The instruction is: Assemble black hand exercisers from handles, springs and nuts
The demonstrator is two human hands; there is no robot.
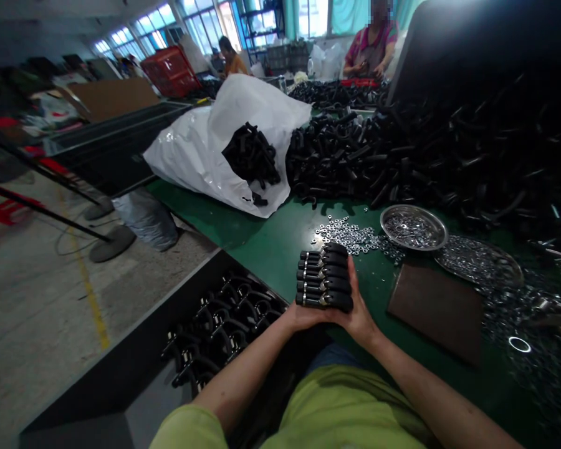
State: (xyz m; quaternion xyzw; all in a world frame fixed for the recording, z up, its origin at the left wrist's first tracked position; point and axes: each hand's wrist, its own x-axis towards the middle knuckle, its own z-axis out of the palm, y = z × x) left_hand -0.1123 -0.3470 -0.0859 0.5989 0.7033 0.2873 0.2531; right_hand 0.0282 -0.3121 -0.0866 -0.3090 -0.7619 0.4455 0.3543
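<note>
Both hands hold a neat row of several black, handle-like parts with small metal fittings (325, 277), pressed side by side above the front edge of the green table. My left hand (306, 317) supports the row from below and the near side. My right hand (359, 315) wraps its right side, the fingers mostly hidden behind the parts. Similar black assemblies (219, 318) lie in rows in a dark open box (135, 340) below and left of my hands. Just beyond the row, loose metal nuts (350, 236) are scattered on the green table (243, 240).
A metal dish (414, 227) of small hardware stands right of the nuts. Near it lie a brown board (434, 312) and more loose hardware (479, 259). Behind are a white sack (191, 153) and a large heap of black parts (355, 156). Two people sit farther back.
</note>
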